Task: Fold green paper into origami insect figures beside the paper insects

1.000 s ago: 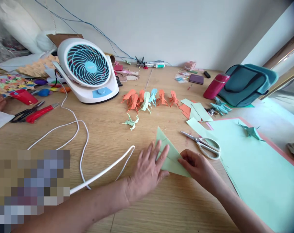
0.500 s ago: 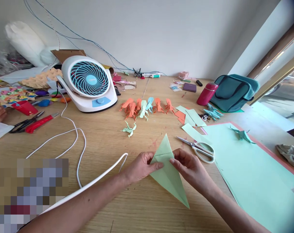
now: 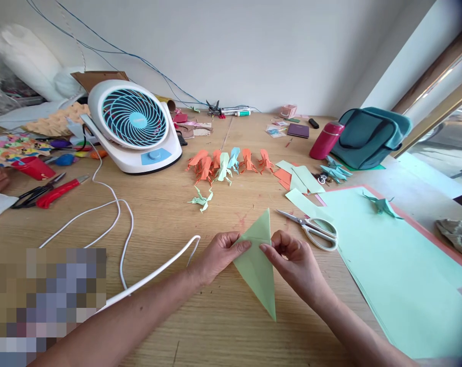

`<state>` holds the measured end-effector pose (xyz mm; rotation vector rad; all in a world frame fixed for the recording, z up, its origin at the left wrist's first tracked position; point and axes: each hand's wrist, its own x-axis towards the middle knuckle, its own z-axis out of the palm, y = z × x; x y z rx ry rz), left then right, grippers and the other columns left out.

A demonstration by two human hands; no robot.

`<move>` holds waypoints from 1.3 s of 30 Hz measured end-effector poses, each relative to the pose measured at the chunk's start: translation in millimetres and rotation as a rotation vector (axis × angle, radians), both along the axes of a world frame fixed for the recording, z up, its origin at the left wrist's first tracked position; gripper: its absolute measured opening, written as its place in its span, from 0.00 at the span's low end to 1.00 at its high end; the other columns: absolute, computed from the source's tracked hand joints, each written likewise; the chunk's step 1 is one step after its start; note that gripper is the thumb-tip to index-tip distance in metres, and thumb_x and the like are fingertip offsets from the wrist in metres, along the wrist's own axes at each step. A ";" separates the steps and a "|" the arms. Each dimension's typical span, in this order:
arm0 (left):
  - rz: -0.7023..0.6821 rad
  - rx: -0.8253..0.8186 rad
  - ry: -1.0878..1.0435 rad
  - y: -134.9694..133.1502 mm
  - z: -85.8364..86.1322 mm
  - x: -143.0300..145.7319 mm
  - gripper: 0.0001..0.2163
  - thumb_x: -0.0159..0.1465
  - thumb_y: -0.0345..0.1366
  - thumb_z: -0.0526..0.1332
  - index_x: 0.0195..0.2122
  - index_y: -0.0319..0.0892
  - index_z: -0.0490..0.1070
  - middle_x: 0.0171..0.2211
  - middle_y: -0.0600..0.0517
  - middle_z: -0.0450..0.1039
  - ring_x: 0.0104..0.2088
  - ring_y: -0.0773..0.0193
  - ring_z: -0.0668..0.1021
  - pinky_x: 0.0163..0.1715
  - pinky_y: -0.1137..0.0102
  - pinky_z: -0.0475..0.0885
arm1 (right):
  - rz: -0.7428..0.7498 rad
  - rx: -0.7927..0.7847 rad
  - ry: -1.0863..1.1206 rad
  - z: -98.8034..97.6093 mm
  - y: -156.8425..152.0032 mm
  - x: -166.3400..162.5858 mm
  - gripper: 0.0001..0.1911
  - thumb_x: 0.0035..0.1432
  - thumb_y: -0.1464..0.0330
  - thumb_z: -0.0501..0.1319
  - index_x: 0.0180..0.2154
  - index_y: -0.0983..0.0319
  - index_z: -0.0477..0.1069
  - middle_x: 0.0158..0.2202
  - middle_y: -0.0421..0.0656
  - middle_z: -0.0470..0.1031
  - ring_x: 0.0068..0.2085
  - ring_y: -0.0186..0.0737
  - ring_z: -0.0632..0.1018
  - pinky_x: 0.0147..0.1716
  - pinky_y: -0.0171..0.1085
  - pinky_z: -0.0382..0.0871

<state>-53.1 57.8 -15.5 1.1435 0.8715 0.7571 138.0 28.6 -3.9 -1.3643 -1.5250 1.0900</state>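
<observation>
A light green paper folded into a long kite shape [image 3: 258, 265] is held just above the wooden table [image 3: 223, 326], its narrow tip pointing toward me. My left hand [image 3: 217, 257] pinches its left edge with thumb and fingers closed. My right hand [image 3: 294, 265] pinches the right edge the same way. A white cable [image 3: 154, 272] runs beside my left wrist.
White-handled scissors [image 3: 315, 229] lie right of my hands, beside a stack of green sheets [image 3: 399, 265]. A row of orange, green and blue origami figures [image 3: 226, 163] stands further back. A white fan [image 3: 133, 125], red pliers [image 3: 58, 188], a red bottle [image 3: 326, 140] and a teal bag [image 3: 372, 135] ring the table.
My hands went from pressing the paper flat on the table to lifting it. The paper has since turned so its long tip points more straight toward me.
</observation>
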 end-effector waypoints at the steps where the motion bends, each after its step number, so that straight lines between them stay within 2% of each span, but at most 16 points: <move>1: 0.014 0.014 -0.005 0.5 -1.4 0.1 0.20 0.59 0.52 0.65 0.26 0.38 0.69 0.23 0.56 0.66 0.25 0.69 0.67 0.28 0.73 0.62 | -0.005 0.004 -0.005 -0.7 0.1 0.1 0.18 0.60 0.58 0.62 0.25 0.59 0.59 0.22 0.35 0.59 0.25 0.32 0.60 0.24 0.34 0.54; 6: 0.057 0.078 -0.054 1.7 -8.7 -0.5 0.17 0.63 0.48 0.64 0.29 0.38 0.69 0.24 0.57 0.64 0.27 0.70 0.66 0.30 0.73 0.62 | 0.052 0.026 -0.011 -2.4 -1.6 0.4 0.16 0.60 0.58 0.62 0.28 0.60 0.63 0.23 0.35 0.61 0.25 0.33 0.62 0.25 0.33 0.57; 10: 0.139 0.264 0.007 0.4 -1.9 -4.9 0.14 0.66 0.43 0.61 0.29 0.39 0.71 0.24 0.57 0.66 0.28 0.69 0.67 0.31 0.73 0.63 | 0.108 0.110 -0.115 1.3 -2.0 2.4 0.10 0.60 0.63 0.62 0.28 0.60 0.67 0.24 0.35 0.63 0.26 0.32 0.63 0.25 0.33 0.58; 13: 0.173 0.606 0.112 -3.2 13.9 -9.5 0.11 0.68 0.40 0.60 0.32 0.40 0.76 0.28 0.53 0.73 0.32 0.65 0.72 0.34 0.71 0.67 | 0.051 0.328 -0.167 4.8 0.9 6.6 0.05 0.60 0.70 0.61 0.30 0.60 0.69 0.28 0.38 0.67 0.28 0.33 0.66 0.27 0.34 0.61; 15: 0.105 0.937 0.154 -7.1 25.0 -11.5 0.09 0.68 0.37 0.59 0.40 0.42 0.79 0.36 0.47 0.78 0.39 0.61 0.75 0.41 0.66 0.70 | -0.003 0.500 -0.179 6.7 3.3 10.1 0.04 0.60 0.73 0.60 0.34 0.59 0.70 0.32 0.41 0.70 0.32 0.36 0.70 0.31 0.36 0.65; 17: 0.034 1.227 0.192 -11.5 32.6 -12.0 0.10 0.69 0.34 0.58 0.46 0.45 0.78 0.40 0.47 0.80 0.41 0.61 0.76 0.43 0.66 0.70 | -0.038 0.625 -0.183 7.6 4.8 13.0 0.05 0.61 0.74 0.59 0.35 0.58 0.70 0.36 0.43 0.72 0.38 0.40 0.73 0.36 0.40 0.68; 19: -0.009 1.412 0.256 -15.3 35.3 -11.2 0.10 0.68 0.31 0.59 0.48 0.47 0.76 0.41 0.49 0.81 0.42 0.61 0.76 0.43 0.66 0.70 | -0.054 0.687 -0.185 7.5 5.3 14.9 0.07 0.60 0.75 0.58 0.35 0.58 0.70 0.40 0.44 0.73 0.42 0.42 0.75 0.41 0.43 0.70; 21: -0.015 1.508 0.308 -18.0 34.7 -9.9 0.10 0.67 0.29 0.60 0.47 0.47 0.76 0.40 0.51 0.81 0.43 0.61 0.76 0.43 0.65 0.69 | -0.051 0.713 -0.189 6.5 5.2 15.7 0.08 0.60 0.77 0.58 0.35 0.57 0.69 0.42 0.45 0.74 0.44 0.42 0.76 0.43 0.44 0.70; 31: 0.020 1.538 0.373 -16.8 29.3 -9.5 0.09 0.67 0.28 0.59 0.44 0.49 0.75 0.39 0.54 0.81 0.41 0.64 0.78 0.44 0.66 0.68 | -0.087 0.741 -0.213 -0.3 7.8 18.4 0.08 0.60 0.76 0.58 0.35 0.57 0.70 0.44 0.46 0.74 0.45 0.43 0.77 0.45 0.46 0.72; 39: 0.045 1.465 0.338 -15.2 25.0 -10.1 0.06 0.64 0.27 0.62 0.40 0.45 0.73 0.39 0.51 0.79 0.41 0.62 0.77 0.43 0.64 0.70 | -0.071 0.740 -0.206 -3.8 9.7 20.0 0.09 0.60 0.78 0.57 0.36 0.57 0.70 0.44 0.46 0.74 0.46 0.43 0.76 0.45 0.46 0.71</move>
